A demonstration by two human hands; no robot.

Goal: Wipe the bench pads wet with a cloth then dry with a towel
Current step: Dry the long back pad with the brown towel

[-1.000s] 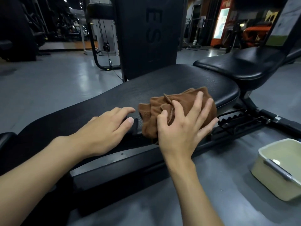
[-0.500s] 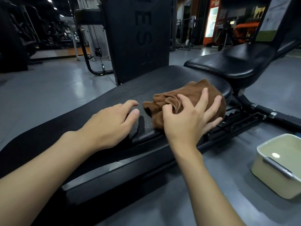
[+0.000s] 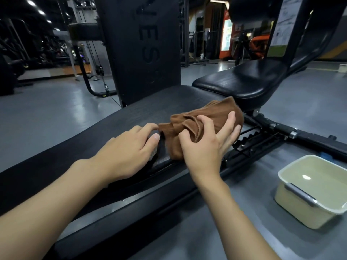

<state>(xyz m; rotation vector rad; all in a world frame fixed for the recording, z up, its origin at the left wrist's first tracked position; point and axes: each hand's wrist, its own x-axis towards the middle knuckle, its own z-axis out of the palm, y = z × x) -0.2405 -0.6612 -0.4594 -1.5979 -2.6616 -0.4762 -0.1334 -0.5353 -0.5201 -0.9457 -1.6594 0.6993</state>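
Note:
A long black bench pad [image 3: 131, 117] runs from the lower left toward the middle. A bunched brown cloth [image 3: 212, 115] lies on its near right end. My right hand [image 3: 204, 145] presses down on the cloth with fingers spread and the thumb hooked over a fold. My left hand [image 3: 129, 151] rests flat on the pad just left of the cloth, fingertips almost touching it. Beyond the cloth is the black seat pad [image 3: 242, 81], raised a little higher.
A cream plastic tub [image 3: 293, 201] with a grey handle holds water on the grey floor at the right. The bench's black frame and toothed adjuster [image 3: 262, 136] run right of the pad. A tall black machine column [image 3: 142, 49] stands just behind the bench.
My right hand has slid the cloth along the pad toward its far right end, near the seat pad. My left hand followed a little along the pad.

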